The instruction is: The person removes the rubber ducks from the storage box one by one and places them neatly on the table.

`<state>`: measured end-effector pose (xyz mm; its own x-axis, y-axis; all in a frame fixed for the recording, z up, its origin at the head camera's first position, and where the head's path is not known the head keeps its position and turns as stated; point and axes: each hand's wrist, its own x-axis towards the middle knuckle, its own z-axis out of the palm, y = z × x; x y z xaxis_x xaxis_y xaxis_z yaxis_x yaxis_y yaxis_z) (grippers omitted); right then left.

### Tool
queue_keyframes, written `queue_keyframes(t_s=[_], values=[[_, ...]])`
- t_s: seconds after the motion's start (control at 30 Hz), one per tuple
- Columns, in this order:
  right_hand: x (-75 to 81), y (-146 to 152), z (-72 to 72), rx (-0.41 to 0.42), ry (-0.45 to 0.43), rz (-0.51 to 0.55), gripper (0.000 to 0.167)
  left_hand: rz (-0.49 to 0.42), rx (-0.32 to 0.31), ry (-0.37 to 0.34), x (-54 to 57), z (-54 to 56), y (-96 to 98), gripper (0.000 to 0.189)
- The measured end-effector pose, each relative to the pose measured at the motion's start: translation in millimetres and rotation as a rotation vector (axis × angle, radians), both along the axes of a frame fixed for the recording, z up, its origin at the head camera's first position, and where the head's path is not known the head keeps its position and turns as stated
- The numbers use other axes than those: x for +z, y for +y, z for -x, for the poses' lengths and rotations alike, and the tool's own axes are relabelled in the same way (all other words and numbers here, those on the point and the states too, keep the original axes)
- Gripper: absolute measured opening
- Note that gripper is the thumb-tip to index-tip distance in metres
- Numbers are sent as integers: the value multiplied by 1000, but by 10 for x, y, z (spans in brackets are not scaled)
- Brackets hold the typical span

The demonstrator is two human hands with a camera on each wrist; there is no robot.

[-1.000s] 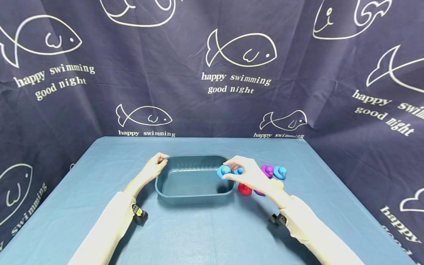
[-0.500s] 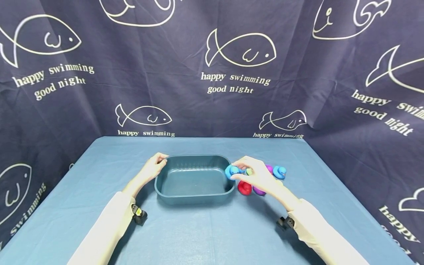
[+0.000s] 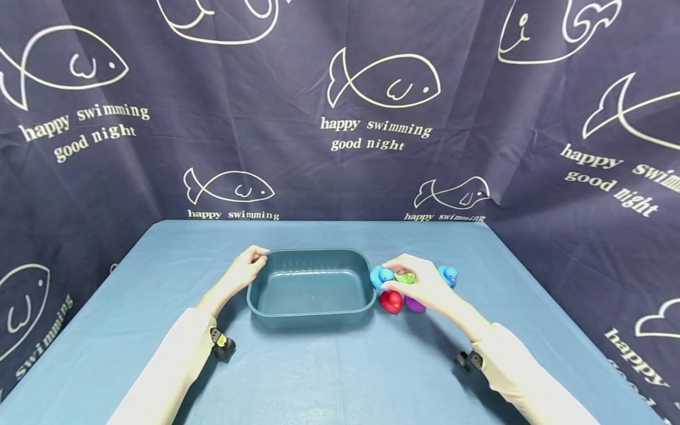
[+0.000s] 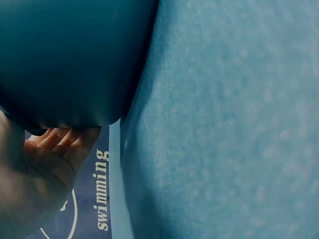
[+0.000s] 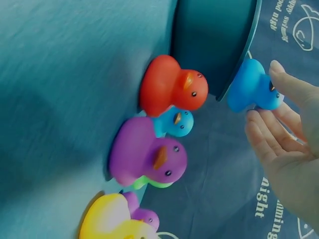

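Observation:
A dark teal plastic basin (image 3: 313, 295) stands on the table, with nothing visible inside it. My left hand (image 3: 245, 268) holds its far left corner; in the left wrist view the fingers (image 4: 62, 139) curl at the rim. Just outside the basin's right rim, my right hand (image 3: 422, 280) pinches a blue rubber duck (image 5: 253, 85) between thumb and fingertips, raised above the table. Below and around that hand sit a red duck (image 3: 391, 301), a purple duck (image 3: 414, 304) and a green duck (image 3: 405, 278), the last partly covered by the hand.
Another blue duck (image 3: 448, 275) sits farther right. The right wrist view also shows a yellow duck (image 5: 107, 219), a light blue duck (image 5: 174, 121) behind the red one, and a second purple duck (image 5: 144, 215). A dark fish-print curtain (image 3: 297, 147) hangs behind the table.
My right hand has moved right with the blue duck, from over the basin's right end to just past its rim. My left hand has stayed at the basin's corner.

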<state>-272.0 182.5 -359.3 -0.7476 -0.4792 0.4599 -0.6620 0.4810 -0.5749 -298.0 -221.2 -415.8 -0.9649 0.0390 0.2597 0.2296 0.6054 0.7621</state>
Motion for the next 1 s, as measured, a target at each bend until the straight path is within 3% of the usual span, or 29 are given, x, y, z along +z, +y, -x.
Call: queue_keyframes(t_s=[0.77, 1.0], values=[[-87, 374, 20, 16, 29, -29, 39, -7, 3, -7, 12, -9, 0, 23], [-101, 459, 24, -5, 106, -39, 37, -14, -2, -3, 14, -23, 0, 23]])
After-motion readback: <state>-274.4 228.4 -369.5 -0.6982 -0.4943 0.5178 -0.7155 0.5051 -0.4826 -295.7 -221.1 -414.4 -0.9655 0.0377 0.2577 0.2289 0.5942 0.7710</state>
